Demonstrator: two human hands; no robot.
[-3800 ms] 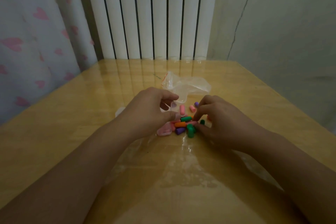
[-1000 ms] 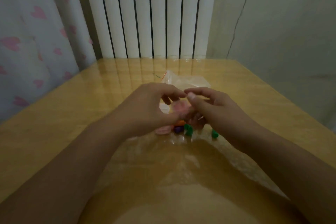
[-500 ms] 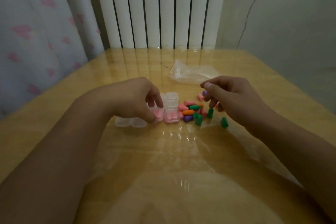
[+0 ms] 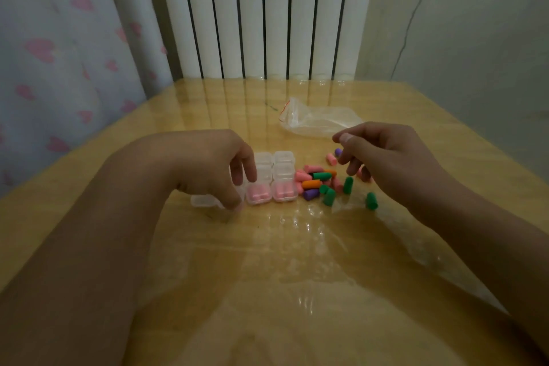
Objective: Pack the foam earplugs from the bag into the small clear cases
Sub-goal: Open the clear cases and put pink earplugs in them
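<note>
Small clear cases (image 4: 283, 157) stand in two short columns at mid-table. The two front cases (image 4: 284, 192) hold pink earplugs. My left hand (image 4: 208, 166) reaches down beside them, thumb and fingers curled round a clear case (image 4: 205, 200) that shows only in part under the hand. A pile of loose foam earplugs (image 4: 316, 184) in pink, orange, green and purple lies just right of the cases. Above the pile's right side hovers my right hand (image 4: 395, 163), fingers loosely curled, with nothing visible in them. The clear zip bag (image 4: 320, 122) lies flat behind the pile.
A glossy wooden table (image 4: 282, 261) with a clear cover carries everything. One green earplug (image 4: 371, 200) stands apart at the right. A white radiator (image 4: 261, 15) and a heart-print curtain (image 4: 59, 53) stand behind the table.
A second ago both hands met over the pile around a pink-filled case. That case now stands in the front row, my left hand has dropped beside it, and my right hand has drawn back to the right.
</note>
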